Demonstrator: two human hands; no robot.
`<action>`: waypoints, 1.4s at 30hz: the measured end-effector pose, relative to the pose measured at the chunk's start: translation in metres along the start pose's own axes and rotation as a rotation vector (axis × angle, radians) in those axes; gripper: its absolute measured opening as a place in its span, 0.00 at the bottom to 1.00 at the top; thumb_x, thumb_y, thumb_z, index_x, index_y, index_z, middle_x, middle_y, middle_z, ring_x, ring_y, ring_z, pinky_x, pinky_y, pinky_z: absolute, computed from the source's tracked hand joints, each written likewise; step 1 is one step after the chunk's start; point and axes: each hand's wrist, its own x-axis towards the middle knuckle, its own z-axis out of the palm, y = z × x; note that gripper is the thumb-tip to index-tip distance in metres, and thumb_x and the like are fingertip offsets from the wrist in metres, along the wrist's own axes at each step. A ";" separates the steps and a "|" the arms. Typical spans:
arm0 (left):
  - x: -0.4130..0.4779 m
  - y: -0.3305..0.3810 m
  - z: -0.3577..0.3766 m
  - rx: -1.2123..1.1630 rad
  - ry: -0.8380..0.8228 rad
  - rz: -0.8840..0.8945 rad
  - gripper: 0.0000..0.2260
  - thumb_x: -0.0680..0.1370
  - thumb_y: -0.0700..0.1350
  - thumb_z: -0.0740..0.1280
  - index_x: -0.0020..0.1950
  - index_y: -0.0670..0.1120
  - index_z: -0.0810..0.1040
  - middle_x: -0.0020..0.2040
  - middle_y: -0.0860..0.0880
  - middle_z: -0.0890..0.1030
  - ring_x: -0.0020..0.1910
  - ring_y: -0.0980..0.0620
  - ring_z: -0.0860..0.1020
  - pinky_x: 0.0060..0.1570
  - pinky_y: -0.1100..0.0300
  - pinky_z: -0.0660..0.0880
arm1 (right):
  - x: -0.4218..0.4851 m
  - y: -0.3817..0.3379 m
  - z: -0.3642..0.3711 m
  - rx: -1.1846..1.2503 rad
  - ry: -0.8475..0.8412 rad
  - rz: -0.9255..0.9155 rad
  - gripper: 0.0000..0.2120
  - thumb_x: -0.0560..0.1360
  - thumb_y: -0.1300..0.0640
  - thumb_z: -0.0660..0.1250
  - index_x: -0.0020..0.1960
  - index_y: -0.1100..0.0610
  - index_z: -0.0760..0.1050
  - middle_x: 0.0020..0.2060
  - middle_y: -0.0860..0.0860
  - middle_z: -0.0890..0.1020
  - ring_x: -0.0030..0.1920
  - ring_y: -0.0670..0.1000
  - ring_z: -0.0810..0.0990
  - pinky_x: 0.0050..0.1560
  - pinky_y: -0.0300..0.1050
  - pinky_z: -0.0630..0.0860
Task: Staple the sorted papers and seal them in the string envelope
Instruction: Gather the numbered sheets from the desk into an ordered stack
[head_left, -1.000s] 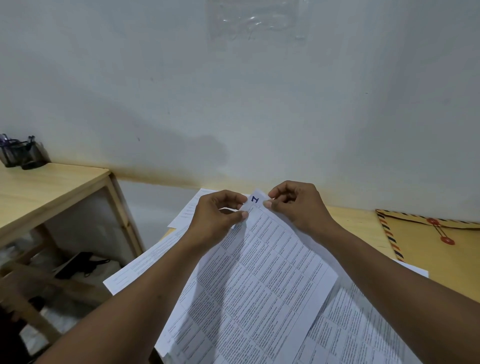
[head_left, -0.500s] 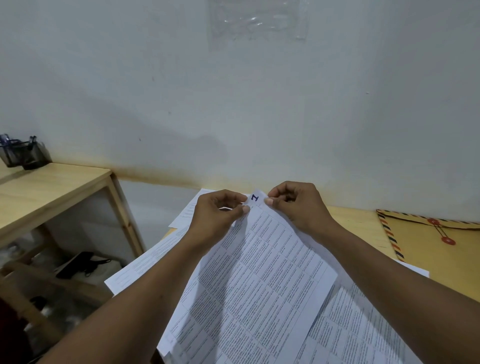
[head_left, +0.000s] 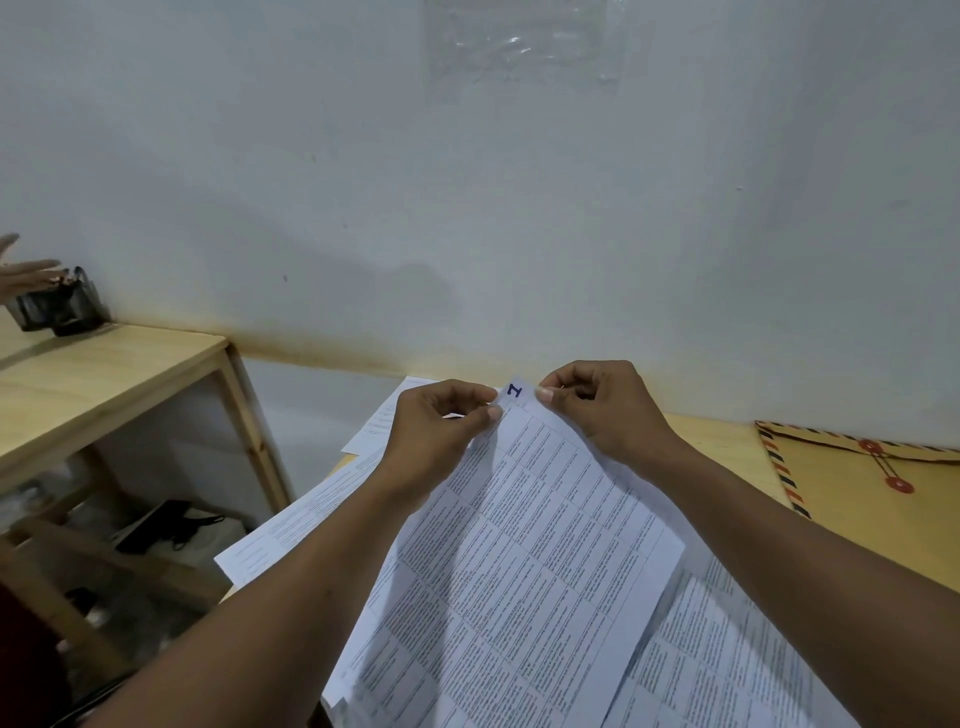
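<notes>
1. Seen from a head-worn camera: left hand (head_left: 441, 431) and right hand (head_left: 605, 410) raised over a pale wooden desk (head_left: 727, 447), pinching the far corner of a white printed sheet covered in a grid of small text (head_left: 524, 545).
2. Left thumb and forefinger closed on the sheet's edge just left of a handwritten blue mark (reads like a "1" or "I") (head_left: 514, 391); right thumb and forefinger closed on the edge just right of it.
3. Whether one sheet or several gripped: cannot tell.
4. Beneath and around the held sheet, more white printed pages (head_left: 291, 540) fanned loosely across the desk, some hanging past its left edge.
5. At right, well apart from both hands, a brown string envelope with striped border and two red button fasteners (head_left: 862, 499), lying flat on the desk, flap shut.
6. At far left, a lower wooden side table (head_left: 104, 374) carrying a dark mesh holder (head_left: 57, 306), with another person's fingers (head_left: 26, 273) just above it at the frame edge.
7. Behind everything, a plain white wall (head_left: 467, 234).
</notes>
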 end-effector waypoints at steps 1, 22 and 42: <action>0.000 0.000 0.000 -0.008 0.005 0.001 0.02 0.75 0.41 0.76 0.46 0.46 0.87 0.45 0.45 0.86 0.40 0.57 0.84 0.45 0.56 0.79 | 0.000 0.000 0.000 0.009 0.004 0.004 0.05 0.74 0.54 0.76 0.43 0.55 0.85 0.39 0.58 0.86 0.37 0.49 0.78 0.43 0.45 0.75; 0.002 0.000 0.003 0.015 0.045 0.016 0.02 0.73 0.43 0.78 0.44 0.50 0.87 0.42 0.47 0.87 0.43 0.53 0.84 0.50 0.53 0.80 | 0.000 -0.002 0.002 -0.058 0.033 -0.018 0.05 0.76 0.55 0.73 0.45 0.57 0.84 0.36 0.49 0.85 0.36 0.45 0.78 0.40 0.40 0.74; -0.013 -0.034 -0.033 0.191 -0.253 -0.170 0.05 0.72 0.40 0.79 0.46 0.47 0.89 0.45 0.47 0.89 0.51 0.48 0.86 0.60 0.55 0.79 | -0.036 0.054 -0.047 -0.673 -0.527 0.227 0.16 0.73 0.56 0.75 0.60 0.49 0.81 0.61 0.48 0.78 0.58 0.48 0.75 0.53 0.41 0.69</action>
